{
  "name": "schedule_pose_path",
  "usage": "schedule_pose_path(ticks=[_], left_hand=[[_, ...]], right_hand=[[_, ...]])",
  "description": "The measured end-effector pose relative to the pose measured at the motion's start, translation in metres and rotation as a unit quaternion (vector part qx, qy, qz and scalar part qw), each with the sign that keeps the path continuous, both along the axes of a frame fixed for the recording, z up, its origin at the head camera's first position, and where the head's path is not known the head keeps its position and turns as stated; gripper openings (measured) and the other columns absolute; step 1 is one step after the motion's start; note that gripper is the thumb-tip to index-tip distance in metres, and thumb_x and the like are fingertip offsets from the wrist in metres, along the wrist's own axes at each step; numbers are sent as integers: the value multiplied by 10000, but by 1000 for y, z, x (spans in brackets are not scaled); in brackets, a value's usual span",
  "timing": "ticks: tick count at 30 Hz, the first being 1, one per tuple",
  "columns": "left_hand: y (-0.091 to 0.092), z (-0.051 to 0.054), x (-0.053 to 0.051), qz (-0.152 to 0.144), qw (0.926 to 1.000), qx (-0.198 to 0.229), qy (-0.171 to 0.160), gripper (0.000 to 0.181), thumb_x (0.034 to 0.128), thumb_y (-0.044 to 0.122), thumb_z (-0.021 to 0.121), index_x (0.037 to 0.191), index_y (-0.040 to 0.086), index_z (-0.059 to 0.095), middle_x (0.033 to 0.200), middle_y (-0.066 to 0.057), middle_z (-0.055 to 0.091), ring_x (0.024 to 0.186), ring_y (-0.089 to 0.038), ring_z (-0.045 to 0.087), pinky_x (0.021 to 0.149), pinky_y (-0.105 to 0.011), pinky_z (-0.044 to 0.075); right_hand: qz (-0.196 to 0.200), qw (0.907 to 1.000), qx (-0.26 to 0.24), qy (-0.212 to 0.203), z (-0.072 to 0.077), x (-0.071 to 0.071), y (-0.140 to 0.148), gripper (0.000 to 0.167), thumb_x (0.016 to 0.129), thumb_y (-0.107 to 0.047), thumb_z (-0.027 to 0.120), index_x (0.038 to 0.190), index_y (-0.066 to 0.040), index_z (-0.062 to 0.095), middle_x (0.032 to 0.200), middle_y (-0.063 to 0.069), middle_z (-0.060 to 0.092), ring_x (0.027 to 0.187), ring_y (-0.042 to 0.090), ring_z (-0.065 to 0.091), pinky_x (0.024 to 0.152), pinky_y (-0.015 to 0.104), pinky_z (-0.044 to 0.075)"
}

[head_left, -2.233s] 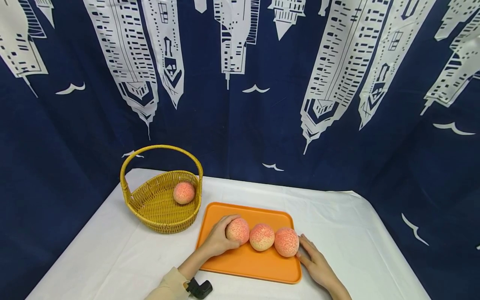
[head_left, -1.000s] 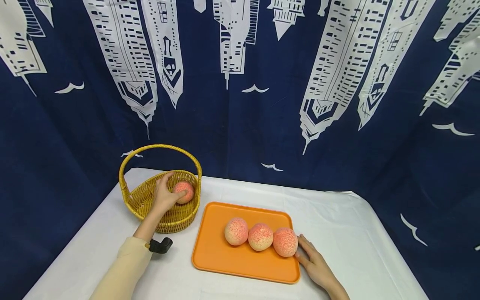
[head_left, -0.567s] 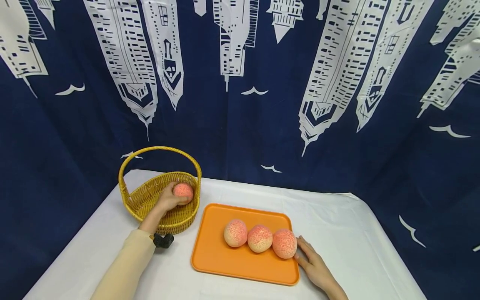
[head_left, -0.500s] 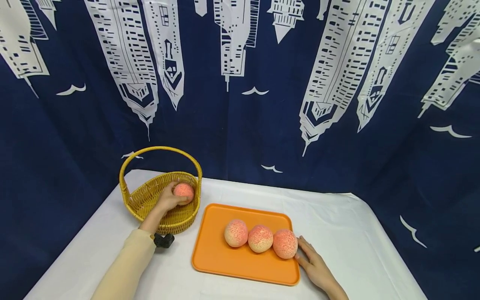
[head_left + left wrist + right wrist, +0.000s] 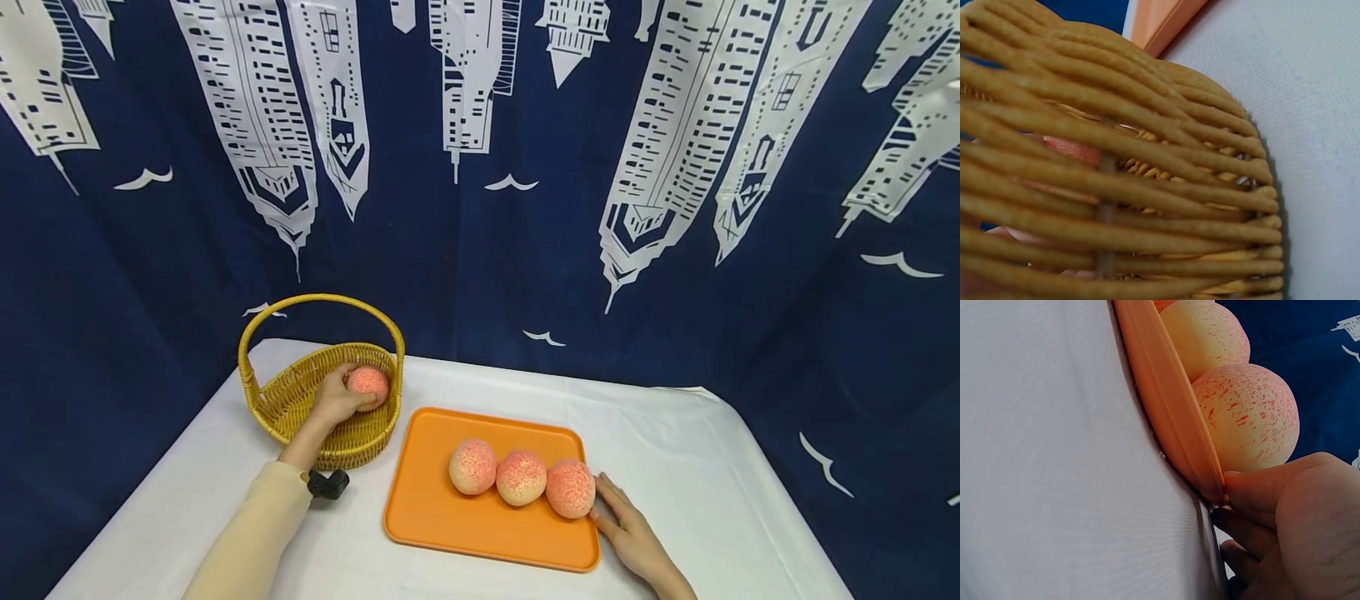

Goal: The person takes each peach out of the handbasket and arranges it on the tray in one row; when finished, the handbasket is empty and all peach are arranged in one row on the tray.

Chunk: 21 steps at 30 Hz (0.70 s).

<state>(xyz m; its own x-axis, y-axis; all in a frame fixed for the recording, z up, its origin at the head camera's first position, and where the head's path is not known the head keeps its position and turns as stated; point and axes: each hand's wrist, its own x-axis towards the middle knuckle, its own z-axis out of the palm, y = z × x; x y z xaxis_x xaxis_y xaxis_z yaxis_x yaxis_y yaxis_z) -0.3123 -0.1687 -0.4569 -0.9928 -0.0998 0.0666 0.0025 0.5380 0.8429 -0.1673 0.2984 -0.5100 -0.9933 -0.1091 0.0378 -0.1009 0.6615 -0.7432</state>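
Observation:
A peach [image 5: 369, 385] lies in the right part of a yellow wicker basket [image 5: 341, 457]; my left hand [image 5: 336, 400] reaches over the front rim and grips it, fingers behind and thumb in front. In the left wrist view the basket's woven wall [image 5: 1166, 144] hides most of the hand and peach. Three more peaches stand in a touching row on an orange tray [image 5: 450, 525]: a left one [image 5: 472, 467], a middle one [image 5: 521, 478] and a right one [image 5: 571, 489]. At the tray's right edge, my right hand [image 5: 633, 533] pinches the rim between thumb and fingers.
The basket's tall arched handle [image 5: 322, 297] rises above its opening. A white cloth [image 5: 697, 467] covers the table, and a navy curtain [image 5: 450, 250] with white buildings hangs behind it. A black wrist device [image 5: 327, 484] sits on the left wrist.
My left hand has let go of the tray's left peach, moved left into the basket and taken hold of the peach there. The right hand stays at the tray edge.

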Motion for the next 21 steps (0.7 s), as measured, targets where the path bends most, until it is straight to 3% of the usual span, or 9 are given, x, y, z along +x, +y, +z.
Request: schedule_pose_path(ticks=[6, 11, 21], left_hand=[[-1, 5, 8, 111, 9995, 88, 268, 734, 774, 120, 775, 1409, -12, 433, 1357, -298, 502, 1235, -453, 497, 1012, -571, 425], [0, 16, 19, 62, 9984, 248, 497, 738, 759, 100, 775, 1409, 12, 437, 1387, -267, 500, 1242, -426, 508, 1016, -562, 436], [19, 39, 62, -224, 9920, 383, 1186, 740, 737, 119, 828, 1390, 64, 485, 1314, -208, 572, 1130, -372, 579, 906, -497, 521]], right_hand=[[-3, 10000, -33, -68, -3, -1, -1, 559, 991, -262, 542, 1468, -4, 404, 1572, 249, 254, 1456, 463, 185, 1134, 661, 143], [6, 10000, 15, 15, 0, 0, -1, 547, 988, -252, 547, 1456, 1, 420, 1562, 263, 265, 1448, 474, 195, 1125, 669, 156], [58, 9999, -20, 149, 1, 0, -1, 541, 987, -231, 547, 1449, 20, 420, 1554, 275, 271, 1440, 485, 205, 1119, 673, 161]])
